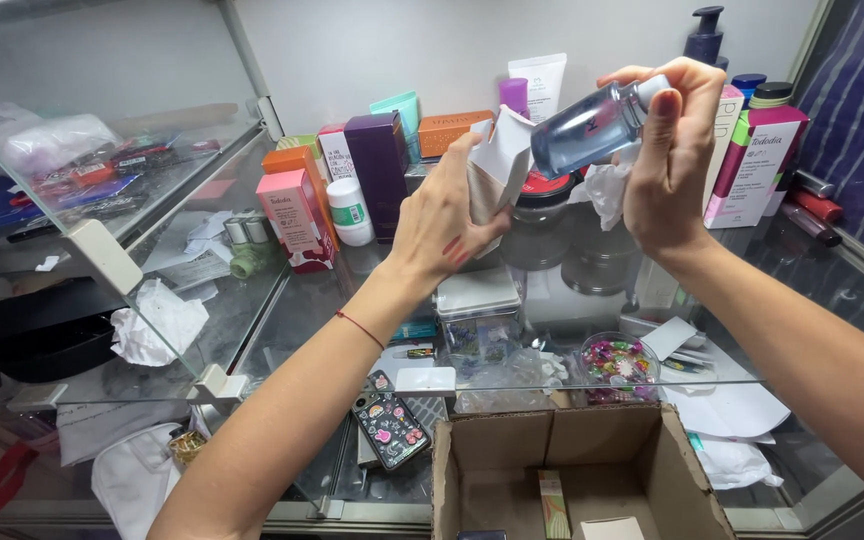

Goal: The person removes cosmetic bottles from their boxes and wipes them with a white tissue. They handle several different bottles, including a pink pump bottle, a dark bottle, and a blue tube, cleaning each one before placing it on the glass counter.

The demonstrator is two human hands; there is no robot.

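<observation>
My right hand [674,170] grips a clear blue-tinted bottle [588,130] by its white cap end, holding it tilted with a bit of white tissue [607,190] under the palm. My left hand [447,215] holds a small white carton [500,160] with its top flap open, right beside the bottle's base. Both hands are raised above a glass shelf [282,310] crowded with cosmetic boxes.
Pink [295,215], orange and purple [379,165] boxes and a white jar [350,210] stand at the back left. A dark pump bottle [704,35] is at the back right. Below lie an open cardboard box [572,470], a sticker-covered phone [389,428] and a bowl of beads [615,362].
</observation>
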